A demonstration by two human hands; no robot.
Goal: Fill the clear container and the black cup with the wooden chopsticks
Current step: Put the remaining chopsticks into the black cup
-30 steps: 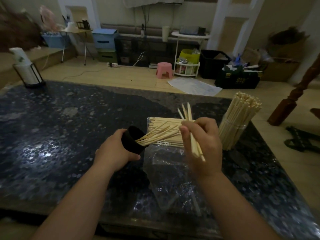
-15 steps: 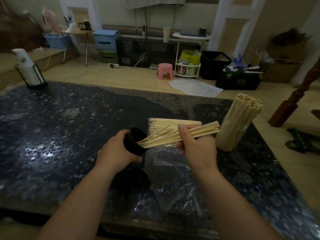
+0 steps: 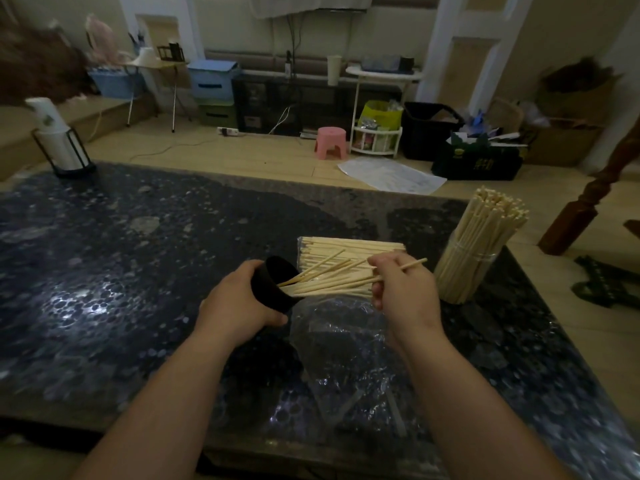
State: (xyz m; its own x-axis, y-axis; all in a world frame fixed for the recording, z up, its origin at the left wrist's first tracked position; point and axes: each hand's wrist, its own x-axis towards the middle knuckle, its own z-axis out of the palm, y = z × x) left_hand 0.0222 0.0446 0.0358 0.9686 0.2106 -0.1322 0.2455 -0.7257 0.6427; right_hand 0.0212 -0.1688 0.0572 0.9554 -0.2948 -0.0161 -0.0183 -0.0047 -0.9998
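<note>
A matte black round cup (image 3: 268, 289) contrasts with pale tan wooden chopsticks (image 3: 332, 285) over a dark blue-black stone tabletop (image 3: 138, 271) speckled with pale round flecks. Far off, a pink plastic stool (image 3: 330, 142) and a light blue plastic storage box (image 3: 211, 79) brighten the beige wooden floor (image 3: 242, 157).

Chopsticks (image 3: 341, 285) now deeper in black cup (image 3: 267, 292)

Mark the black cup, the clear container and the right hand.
black cup (image 3: 269, 293): head view, outer side wall.
clear container (image 3: 462, 277): head view, lower side wall.
right hand (image 3: 405, 294): head view, back of the hand, which pinches chopsticks (image 3: 414, 264).
</note>
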